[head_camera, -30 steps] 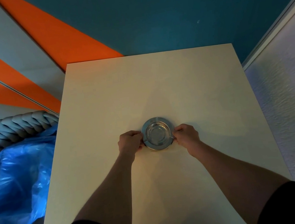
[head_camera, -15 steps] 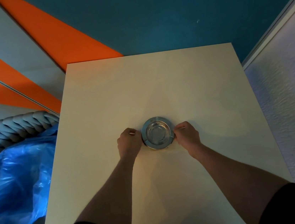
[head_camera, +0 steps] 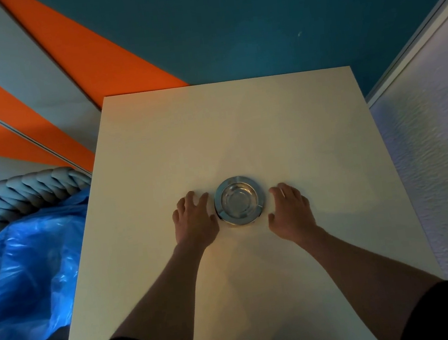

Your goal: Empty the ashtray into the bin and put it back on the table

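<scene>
A pale tabletop [head_camera: 230, 140] is seen bearing the ashtray [head_camera: 239, 201], apparently emptied, near centre. It is flanked at nine and three o'clock by the left hand [head_camera: 195, 220] and right hand [head_camera: 291, 211], fingers spread, gripping nothing; little seems left.

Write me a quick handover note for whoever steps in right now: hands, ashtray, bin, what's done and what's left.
Left hand: open, flat on the table, just left of the ashtray, holding nothing.
Right hand: open, on the table to the ashtray's right, clear of it.
Ashtray: upright mid-table between the hands; its bowl looks shiny and empty.
Bin: blue liner bag, on the floor beside the table's left edge.
Done: ashtray sits on the table, released, apparently emptied.
Left: likely nothing but withdrawing the hands; check the bowl up close for residue.
</scene>
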The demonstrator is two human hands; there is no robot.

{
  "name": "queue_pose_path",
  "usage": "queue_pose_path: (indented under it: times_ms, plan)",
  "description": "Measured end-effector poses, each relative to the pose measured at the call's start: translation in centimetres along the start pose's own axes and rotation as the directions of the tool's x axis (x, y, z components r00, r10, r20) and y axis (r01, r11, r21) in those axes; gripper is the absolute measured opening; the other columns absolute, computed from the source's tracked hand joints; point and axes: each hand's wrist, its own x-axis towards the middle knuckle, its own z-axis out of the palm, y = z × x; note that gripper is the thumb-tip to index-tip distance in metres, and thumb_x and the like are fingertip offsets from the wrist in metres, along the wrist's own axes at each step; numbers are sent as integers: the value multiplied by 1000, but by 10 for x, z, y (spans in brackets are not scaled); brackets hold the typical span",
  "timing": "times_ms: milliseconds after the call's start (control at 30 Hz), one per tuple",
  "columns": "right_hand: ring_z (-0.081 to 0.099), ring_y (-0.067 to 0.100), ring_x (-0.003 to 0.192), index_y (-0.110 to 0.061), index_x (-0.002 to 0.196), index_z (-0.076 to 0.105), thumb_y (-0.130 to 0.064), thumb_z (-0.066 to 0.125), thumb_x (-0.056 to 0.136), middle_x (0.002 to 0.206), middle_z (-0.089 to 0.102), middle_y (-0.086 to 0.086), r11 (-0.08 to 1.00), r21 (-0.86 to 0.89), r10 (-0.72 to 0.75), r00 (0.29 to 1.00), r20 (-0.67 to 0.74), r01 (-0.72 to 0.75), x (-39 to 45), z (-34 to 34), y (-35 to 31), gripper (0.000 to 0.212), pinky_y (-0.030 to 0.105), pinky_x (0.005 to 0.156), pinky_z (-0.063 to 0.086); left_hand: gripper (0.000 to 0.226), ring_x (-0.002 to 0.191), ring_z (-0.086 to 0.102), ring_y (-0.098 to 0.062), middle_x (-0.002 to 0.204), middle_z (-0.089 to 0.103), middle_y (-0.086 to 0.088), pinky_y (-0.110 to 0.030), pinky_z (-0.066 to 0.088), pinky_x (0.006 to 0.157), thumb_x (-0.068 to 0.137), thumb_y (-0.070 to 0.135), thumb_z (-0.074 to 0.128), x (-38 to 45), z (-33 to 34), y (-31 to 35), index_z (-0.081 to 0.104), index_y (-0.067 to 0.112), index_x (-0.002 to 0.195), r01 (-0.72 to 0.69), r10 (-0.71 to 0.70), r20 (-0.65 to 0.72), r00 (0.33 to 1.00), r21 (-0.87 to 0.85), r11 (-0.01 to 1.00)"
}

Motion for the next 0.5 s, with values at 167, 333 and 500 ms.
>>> queue_pose_path:
  times_ms: [167,333,500]
  plan:
    - [10,28,149,-19,146,24,-33,51,89,162,14,7,995,-96,-28,997,65,35,-4,3,4,65,49,118,18,66,149,3,-35,164,9,-12,-54,12,119,95,38,49,-3,6,-5,20,29,153,-25,22,55,998,46,999]
    - [11,29,149,-17,146,23,-34,52,89,162,14,8,994,-104,-13,991,131,27,-2,-7,1,66,51,116,21,66,148,9,-34,163,14,-11,-52,18,118,94,38,51,-1,-1,-3,23,25,152,-26,23,75,997,48,998]
    - [11,29,149,-14,147,22,-32,48,93,161,17,9,998,-59,-10,992,123,17,2,-27,-3,62,52,115,25,61,149,10,-33,164,13,-9,-54,16,119,99,40,41,6,-23,3,19,25,154,-34,33,89,996,14,999]
